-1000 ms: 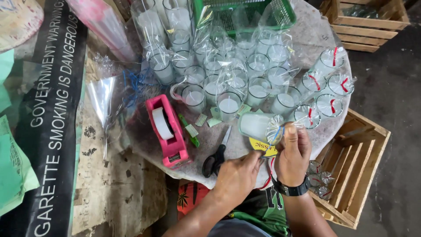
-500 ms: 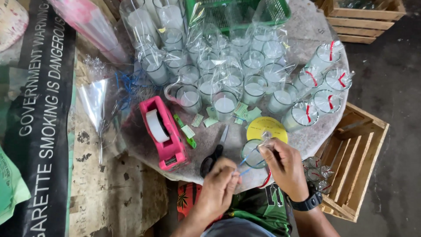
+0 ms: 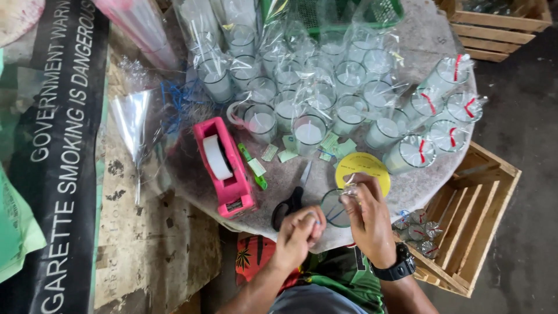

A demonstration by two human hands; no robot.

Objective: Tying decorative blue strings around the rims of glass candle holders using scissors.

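Glass candle [image 3: 335, 207], wrapped in clear film, held at near edge of round tabletop [image 3: 418, 186], just below yellow disc [image 3: 363, 168]. Right hand [image 3: 369, 218] over the glass, fingers pinching gathered film at its top; grip clenched on the wrap. Left hand [image 3: 299, 229] just beside the glass on its left, fingers curled tight around something small; what it grasps cannot be told. Black wristwatch [image 3: 395, 268] on right wrist.

Black-handled scissors [image 3: 290, 203] flat on tabletop, touching or nearly touching left hand, blades pointing away. Pink tape dispenser [image 3: 224, 166] further left, white roll seated in it. Small green paper labels [image 3: 290, 154] scattered between dispenser and yellow disc. Green pen-like item [image 3: 253, 168] lying beside dispenser.

Rows of glass candles in clear film [image 3: 302, 87] crowding far half of tabletop, upright. Group at right [image 3: 442, 116] lying tilted, tops tied with red ribbon. Wooden crate [image 3: 471, 221] on floor at right, several wrapped pieces inside. Loose clear bags [image 3: 131, 119] at left edge. Green basket [image 3: 325, 11] at far side.
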